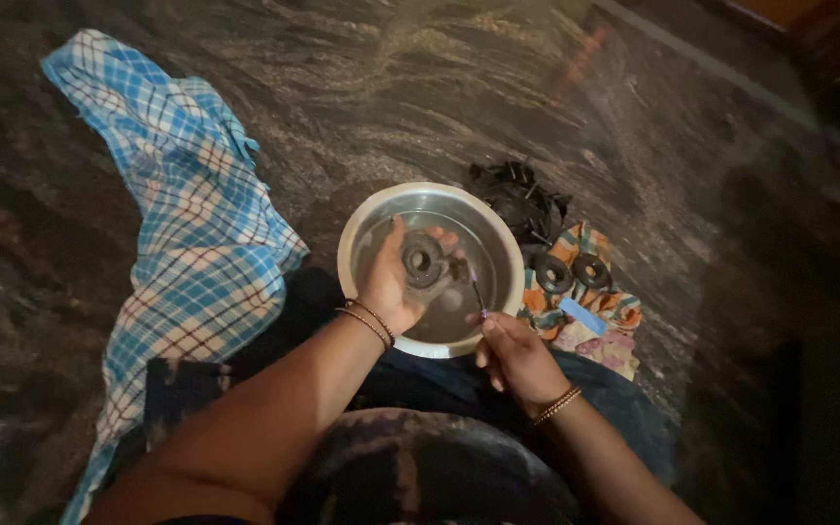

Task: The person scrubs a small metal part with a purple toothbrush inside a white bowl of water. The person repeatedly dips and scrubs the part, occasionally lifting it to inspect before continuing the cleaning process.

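My left hand reaches over a round steel bowl and holds a dark ring-shaped metal part above the water in it. My right hand is at the bowl's near rim and grips a thin brush whose tip points at the ring part. Both wrists wear thin bangles. The bowl sits on a dark stone floor in front of my lap.
A blue and white checked cloth lies to the left. Right of the bowl, a patterned cloth carries two dark ring parts and a small blue object. A black tangled part lies behind them.
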A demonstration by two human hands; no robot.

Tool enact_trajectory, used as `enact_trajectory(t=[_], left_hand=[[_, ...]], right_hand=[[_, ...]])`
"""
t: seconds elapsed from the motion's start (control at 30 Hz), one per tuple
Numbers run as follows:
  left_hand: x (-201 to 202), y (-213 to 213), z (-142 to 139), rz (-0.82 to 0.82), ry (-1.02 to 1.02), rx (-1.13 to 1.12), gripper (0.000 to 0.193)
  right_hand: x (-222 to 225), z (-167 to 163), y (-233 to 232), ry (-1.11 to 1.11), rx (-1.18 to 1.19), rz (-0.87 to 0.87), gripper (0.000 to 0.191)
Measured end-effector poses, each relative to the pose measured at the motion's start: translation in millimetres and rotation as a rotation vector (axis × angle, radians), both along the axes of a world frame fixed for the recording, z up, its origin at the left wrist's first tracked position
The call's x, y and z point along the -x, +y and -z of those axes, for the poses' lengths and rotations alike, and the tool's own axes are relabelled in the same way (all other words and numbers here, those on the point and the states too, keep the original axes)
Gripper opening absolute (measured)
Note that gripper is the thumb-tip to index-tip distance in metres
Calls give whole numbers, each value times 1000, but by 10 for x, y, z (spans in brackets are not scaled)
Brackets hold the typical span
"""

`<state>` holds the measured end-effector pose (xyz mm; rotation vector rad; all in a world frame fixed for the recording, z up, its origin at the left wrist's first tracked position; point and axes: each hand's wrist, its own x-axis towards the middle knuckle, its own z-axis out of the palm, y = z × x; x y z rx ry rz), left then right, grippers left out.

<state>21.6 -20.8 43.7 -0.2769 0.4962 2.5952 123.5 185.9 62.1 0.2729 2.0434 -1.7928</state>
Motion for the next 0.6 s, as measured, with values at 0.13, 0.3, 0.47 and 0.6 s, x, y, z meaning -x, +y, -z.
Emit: enact_trajectory(t=[0.13, 0.3, 0.47, 0.6], left_hand=[[-13, 122, 25, -1, 8, -31, 56], [-70, 254, 57, -1, 24, 56, 46], [-21, 296, 66, -92, 48, 118, 43], [0, 360, 28, -39, 19, 152, 37]], right_hand=[[64, 45, -73, 22, 19, -43, 30], [233, 354, -152, 236, -114, -24, 27], [248, 674, -102, 203, -149, 57, 21], [218, 650, -40, 319, -359, -19, 27]])
